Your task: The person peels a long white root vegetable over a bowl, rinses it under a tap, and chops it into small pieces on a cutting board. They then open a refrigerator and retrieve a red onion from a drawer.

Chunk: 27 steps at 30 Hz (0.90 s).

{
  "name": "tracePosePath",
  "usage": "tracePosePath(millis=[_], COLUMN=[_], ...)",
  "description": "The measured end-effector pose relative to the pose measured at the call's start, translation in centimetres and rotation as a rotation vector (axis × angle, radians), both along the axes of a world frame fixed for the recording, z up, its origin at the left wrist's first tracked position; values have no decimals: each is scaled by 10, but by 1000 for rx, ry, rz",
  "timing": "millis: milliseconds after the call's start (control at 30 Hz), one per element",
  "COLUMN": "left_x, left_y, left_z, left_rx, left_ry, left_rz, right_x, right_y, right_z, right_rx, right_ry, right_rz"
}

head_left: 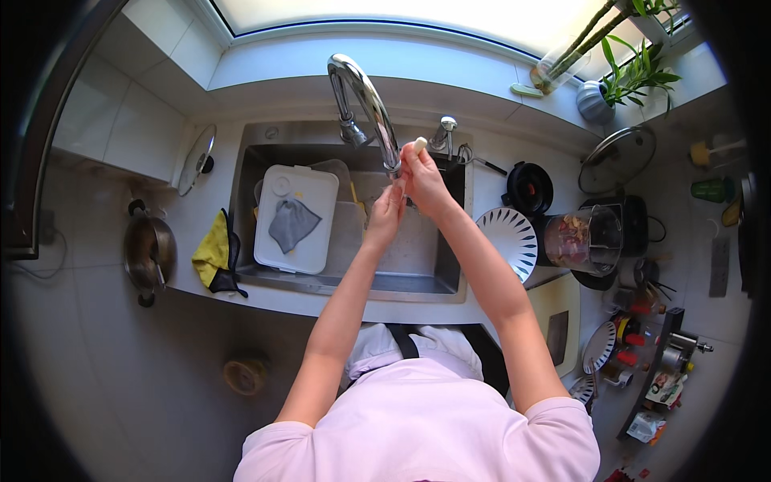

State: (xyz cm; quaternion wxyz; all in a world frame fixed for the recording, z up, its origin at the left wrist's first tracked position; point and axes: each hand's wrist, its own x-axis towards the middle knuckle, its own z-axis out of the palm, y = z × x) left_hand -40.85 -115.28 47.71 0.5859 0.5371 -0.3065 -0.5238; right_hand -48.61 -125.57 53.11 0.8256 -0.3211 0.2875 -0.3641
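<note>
Both hands are raised over a stainless-steel sink (415,250), close under the spout of a chrome gooseneck faucet (376,111). A small cream-coloured, blunt-ended object (420,144), perhaps a handle, pokes up from my right hand (426,181), whose fingers are closed around it. Its lower part is hidden by the hand. My left hand (387,212) is just below and to the left, fingertips bunched at the faucet's outlet; whether it grips the same object cannot be made out. In the sink's left side lies a white plastic lid (295,259) with a grey cloth (293,224) on top.
Left of the sink are a yellow-and-black cloth (212,250), a metal pan (149,253) and a glass lid (197,161). To the right stand a patterned plate (503,232), a black round part (529,188) and a clear food-processor bowl (581,239) with chopped food. Potted plants (596,101) line the windowsill.
</note>
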Motion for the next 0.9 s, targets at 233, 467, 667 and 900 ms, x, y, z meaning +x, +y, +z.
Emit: tracePosePath(millis=[233, 467, 667, 900], left_x=[15, 18, 28, 69], left_y=[28, 30, 25, 26], left_z=[15, 47, 43, -11], left_rx=[13, 3, 61, 60], left_ry=[339, 404, 281, -111], left_rz=[-157, -186, -260, -89], right_x=[-18, -30, -31, -17], right_y=[-52, -76, -83, -26], right_z=[2, -21, -20, -8], right_rx=[48, 217, 241, -192], right_ry=[-181, -217, -199, 256], right_rz=[-211, -316, -347, 1])
